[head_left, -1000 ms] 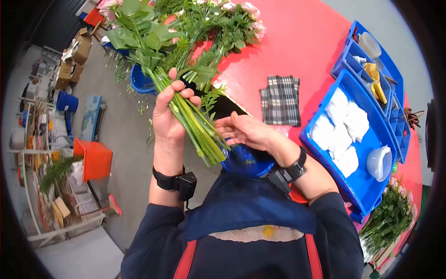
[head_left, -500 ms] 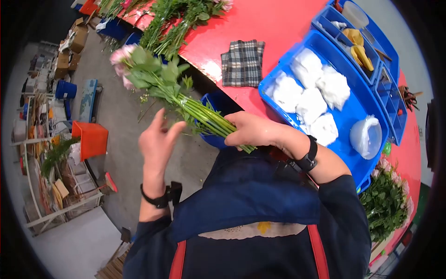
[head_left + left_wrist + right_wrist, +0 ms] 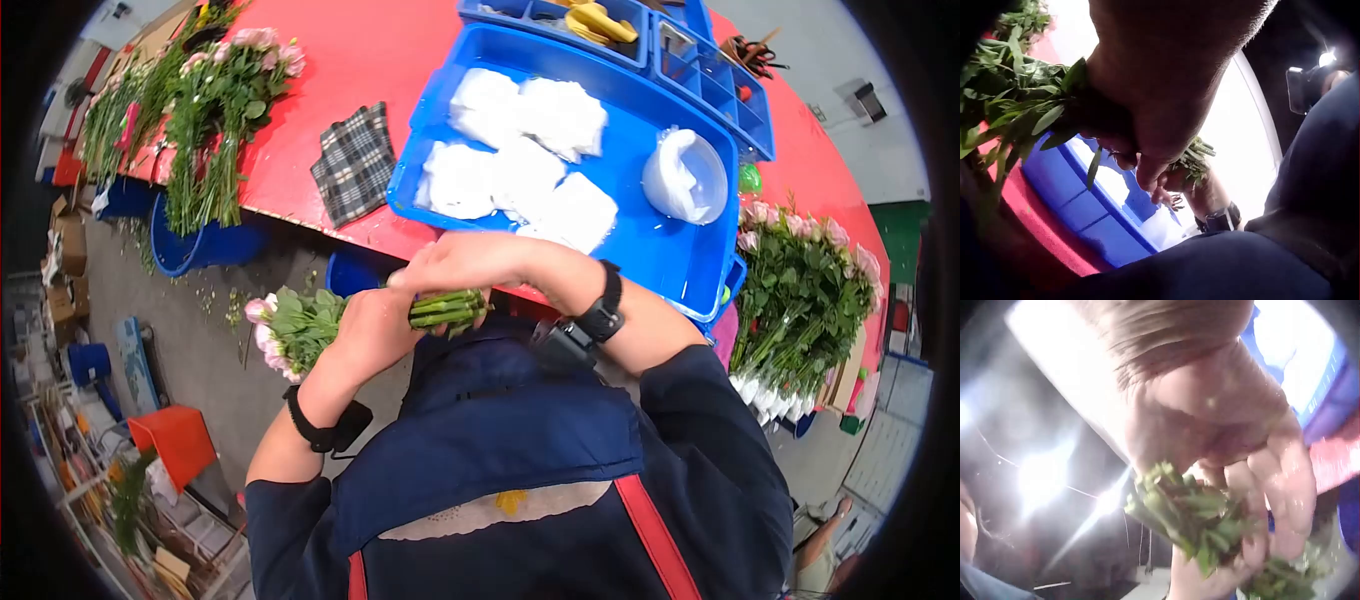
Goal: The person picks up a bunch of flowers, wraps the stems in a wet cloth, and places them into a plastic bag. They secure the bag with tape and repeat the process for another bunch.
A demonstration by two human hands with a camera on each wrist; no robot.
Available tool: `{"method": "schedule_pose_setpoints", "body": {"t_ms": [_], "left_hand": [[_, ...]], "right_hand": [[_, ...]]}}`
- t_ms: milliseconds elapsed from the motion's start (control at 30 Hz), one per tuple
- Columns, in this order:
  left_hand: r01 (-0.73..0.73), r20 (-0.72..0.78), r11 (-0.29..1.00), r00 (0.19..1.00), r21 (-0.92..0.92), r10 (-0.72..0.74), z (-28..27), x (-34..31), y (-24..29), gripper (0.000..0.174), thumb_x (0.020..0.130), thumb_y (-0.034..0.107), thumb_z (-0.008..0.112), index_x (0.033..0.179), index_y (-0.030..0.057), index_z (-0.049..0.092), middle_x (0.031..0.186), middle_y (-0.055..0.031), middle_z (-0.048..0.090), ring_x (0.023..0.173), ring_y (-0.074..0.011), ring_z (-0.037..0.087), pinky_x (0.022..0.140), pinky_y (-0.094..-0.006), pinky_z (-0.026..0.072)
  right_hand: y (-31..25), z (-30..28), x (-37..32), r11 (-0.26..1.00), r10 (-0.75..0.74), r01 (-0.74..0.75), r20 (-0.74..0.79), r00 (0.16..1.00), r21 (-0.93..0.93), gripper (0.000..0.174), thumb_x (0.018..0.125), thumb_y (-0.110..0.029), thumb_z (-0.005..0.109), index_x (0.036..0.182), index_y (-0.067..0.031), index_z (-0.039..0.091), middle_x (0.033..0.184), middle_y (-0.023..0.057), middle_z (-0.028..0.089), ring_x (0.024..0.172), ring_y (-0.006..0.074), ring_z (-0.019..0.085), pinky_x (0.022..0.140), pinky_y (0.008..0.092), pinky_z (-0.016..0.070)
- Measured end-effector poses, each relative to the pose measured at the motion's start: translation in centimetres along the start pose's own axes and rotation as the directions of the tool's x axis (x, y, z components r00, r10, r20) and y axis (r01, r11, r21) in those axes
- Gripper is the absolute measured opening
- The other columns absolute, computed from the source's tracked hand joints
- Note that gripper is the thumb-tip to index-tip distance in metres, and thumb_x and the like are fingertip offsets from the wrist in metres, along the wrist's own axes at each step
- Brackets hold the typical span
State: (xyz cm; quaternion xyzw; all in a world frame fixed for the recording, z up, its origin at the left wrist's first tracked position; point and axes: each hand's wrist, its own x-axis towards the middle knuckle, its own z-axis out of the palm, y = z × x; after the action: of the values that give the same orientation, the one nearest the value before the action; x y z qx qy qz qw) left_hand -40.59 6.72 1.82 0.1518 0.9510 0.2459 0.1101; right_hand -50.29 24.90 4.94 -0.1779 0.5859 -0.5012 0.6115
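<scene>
My left hand [image 3: 375, 335] grips a bunch of pink flowers [image 3: 268, 340] around its green stems, blooms pointing left. The cut stem ends [image 3: 447, 310] stick out on the right. Over them lies my right hand [image 3: 470, 262], its fingers curved around the stems and meeting the left hand. In the right wrist view the stem ends [image 3: 1172, 500] stand before the right palm [image 3: 1210, 419]; the thumb is hard to make out. The left wrist view shows leaves [image 3: 1016, 106] on one side of the left hand [image 3: 1154, 106] and stem ends [image 3: 1200, 150] on the other.
A blue tray [image 3: 640, 255] with white bundles [image 3: 530, 175] and a plastic tub [image 3: 686, 180] sits on the red table [image 3: 330, 60]. A plaid cloth [image 3: 355, 165] lies left of it. More flowers lie left [image 3: 230, 95] and right [image 3: 800, 290]; a blue bucket [image 3: 205, 250] is below.
The bunch has tilted to near level, blooms lower left. My left hand, free half a second ago, now grips it; the right hand has moved over the stem ends. The view has swung right.
</scene>
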Motion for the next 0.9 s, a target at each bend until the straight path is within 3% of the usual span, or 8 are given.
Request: {"method": "schedule_pose_setpoints", "body": {"t_ms": [100,200,400,500,600,700,733,900], "left_hand": [[0.009,0.029,0.969,1.0,-0.247,-0.002,-0.7,2.1,1.6,0.029,0.075,0.009,0.071,0.103,0.0041,0.065,0.084,-0.0177,0.067,0.076,-0.0303,0.067,0.067,-0.034,0.0512],[0.14,0.16,0.91,0.984,-0.391,-0.082,-0.7,3.6,2.2,0.021,0.082,0.011,0.069,0.101,0.0023,0.065,0.08,-0.012,0.067,0.071,-0.0159,0.063,0.067,-0.0297,0.0496],[0.17,0.221,0.843,0.973,-0.51,-0.062,0.6,6.3,3.6,0.017,0.085,0.015,0.068,0.092,0.0017,0.061,0.072,-0.0039,0.06,0.064,-0.01,0.054,0.061,-0.0293,0.0467],[0.351,0.329,0.784,0.923,-0.511,-0.199,1.1,7.5,4.4,0.021,0.087,0.018,0.066,0.101,0.0022,0.065,0.083,-0.0071,0.067,0.079,-0.0099,0.061,0.073,-0.0284,0.0487],[0.319,0.31,0.778,0.936,-0.54,-0.169,1.7,8.4,4.6,0.021,0.088,0.017,0.065,0.1,0.001,0.065,0.082,-0.0067,0.067,0.078,-0.0099,0.06,0.072,-0.028,0.0486],[0.358,0.307,0.787,0.925,-0.502,-0.224,1.8,9.0,4.8,0.02,0.087,0.017,0.066,0.098,0.001,0.065,0.079,-0.0034,0.065,0.075,-0.0091,0.058,0.07,-0.0276,0.0479],[0.406,0.325,0.763,0.907,-0.502,-0.269,1.5,9.4,5.0,0.019,0.086,0.017,0.067,0.097,0.0011,0.065,0.078,-0.0023,0.064,0.074,-0.0086,0.057,0.068,-0.0274,0.0474],[0.502,0.348,0.673,0.864,-0.543,-0.364,0.6,9.7,4.8,0.019,0.084,0.018,0.069,0.091,0.0013,0.064,0.075,0.0021,0.059,0.07,-0.0062,0.051,0.063,-0.0263,0.0446]], "right_hand": [[2.9,-5.7,-3.4,0.973,-0.029,-0.112,-0.587,0.809,-0.204,0.054,0.087,-0.051,0.059,0.09,0.0018,0.07,0.076,0.0088,0.067,0.065,0.016,0.066,0.056,0.0287,0.0535],[8.8,-12.1,-8.3,0.706,-0.344,-0.397,-0.775,0.53,-0.586,0.022,0.076,-0.024,0.065,0.084,-0.0041,0.071,0.079,0.0174,0.066,0.071,0.0325,0.064,0.066,0.0402,0.0491],[16.6,-13.4,-7.8,0.408,-0.242,-0.521,-0.639,0.73,-0.75,0.017,0.072,-0.022,0.062,0.077,-0.0083,0.071,0.077,0.0152,0.067,0.077,0.0324,0.065,0.069,0.044,0.0517],[16.0,-12.6,-5.8,0.37,-0.26,-0.553,-0.655,0.71,-0.747,0.023,0.074,-0.027,0.063,0.077,-0.0059,0.07,0.078,0.0171,0.066,0.077,0.0339,0.065,0.07,0.0445,0.0519],[16.2,-13.2,-4.3,0.432,-0.226,-0.573,-0.699,0.679,-0.696,0.029,0.074,-0.03,0.064,0.077,-0.0024,0.069,0.077,0.019,0.067,0.075,0.0339,0.065,0.069,0.0438,0.052],[15.4,-15.5,-5.3,0.66,-0.067,-0.509,-0.718,0.693,-0.553,0.033,0.073,-0.03,0.063,0.077,0.0015,0.069,0.08,0.0202,0.068,0.08,0.0332,0.067,0.07,0.0417,0.0527],[14.0,-16.8,-7.5,0.894,0.065,-0.365,-0.73,0.68,-0.26,0.033,0.072,-0.03,0.062,0.074,0.0015,0.069,0.076,0.0197,0.067,0.077,0.0328,0.067,0.068,0.0413,0.0525],[13.0,-15.7,-10.6,0.433,-0.092,-0.587,-0.681,0.726,-0.684,0.026,0.073,-0.028,0.066,0.076,-0.0026,0.069,0.077,0.0181,0.066,0.075,0.0324,0.066,0.067,0.0421,0.052]]}}
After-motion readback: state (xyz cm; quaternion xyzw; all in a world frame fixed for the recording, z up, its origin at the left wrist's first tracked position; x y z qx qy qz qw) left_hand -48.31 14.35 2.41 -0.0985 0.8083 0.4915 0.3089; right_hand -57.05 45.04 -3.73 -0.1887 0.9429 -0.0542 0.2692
